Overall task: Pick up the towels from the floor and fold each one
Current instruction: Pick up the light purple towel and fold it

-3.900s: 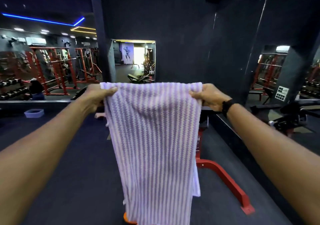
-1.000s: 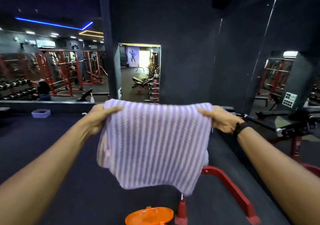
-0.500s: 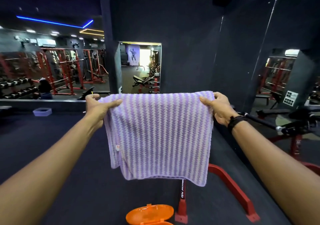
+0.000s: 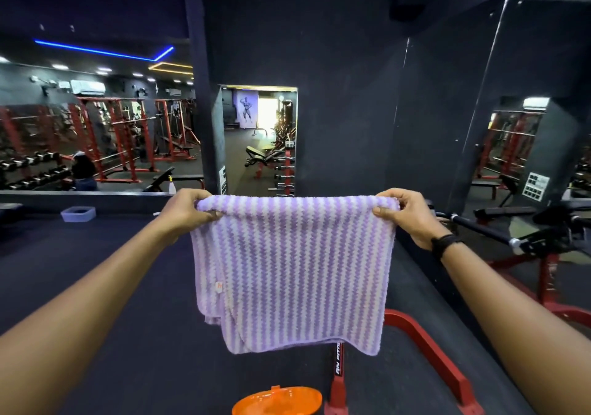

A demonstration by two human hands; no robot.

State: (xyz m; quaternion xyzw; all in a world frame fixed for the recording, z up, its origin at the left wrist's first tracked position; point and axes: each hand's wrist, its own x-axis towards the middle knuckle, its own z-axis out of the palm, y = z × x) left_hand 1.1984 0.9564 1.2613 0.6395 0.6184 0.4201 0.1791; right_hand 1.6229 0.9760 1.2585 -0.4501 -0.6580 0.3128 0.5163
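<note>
Orange lid (image 4: 277, 401) beside red frame (image 4: 425, 344) on floor (image 4: 128, 334).

Below the left hand (image 4: 187, 211) and right hand (image 4: 407, 215), the hanging towel (image 4: 291, 270) covers the upper run of the red frame (image 4: 425, 344) and the floor behind it, and its doubled layers hide their own inner faces. The bottom edge, well below both hands, cuts off the orange lid (image 4: 277, 401) and both forearms. Past the right hand's wrist, the lettering on the white sign (image 4: 537, 186) is too small to read.
</note>
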